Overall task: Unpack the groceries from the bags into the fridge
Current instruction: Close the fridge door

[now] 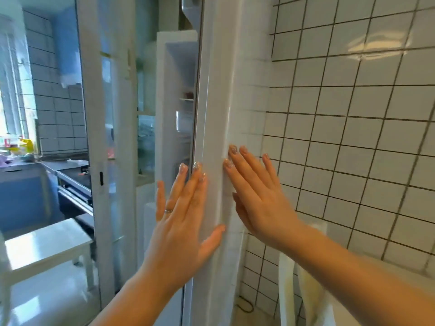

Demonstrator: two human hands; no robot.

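**Both hands flat on the fridge door's edge**

The fridge door (219, 114) stands edge-on in the middle of the view, a tall white panel running from top to bottom. Behind its left side the fridge interior (181, 95) shows as a narrow slice with pale shelves, their contents too blurred to name. The left hand (186, 220) lies against the door's left face with fingers straight and spread, thumb out toward the edge, a ring on one finger; it grasps nothing. The right hand (256, 196) presses the door's right side with fingers straight and close together, fingertips on the white surface, likewise holding nothing. To the right rises a wall of white square tiles (353, 137) with dark grout. At lower right something white and pale yellow (306, 290) hangs or stands by the wall; it is too blurred to identify. To the left are a white-framed glass door (98, 137), a white stool (47, 245), and a kitchen counter (70, 170) beyond.
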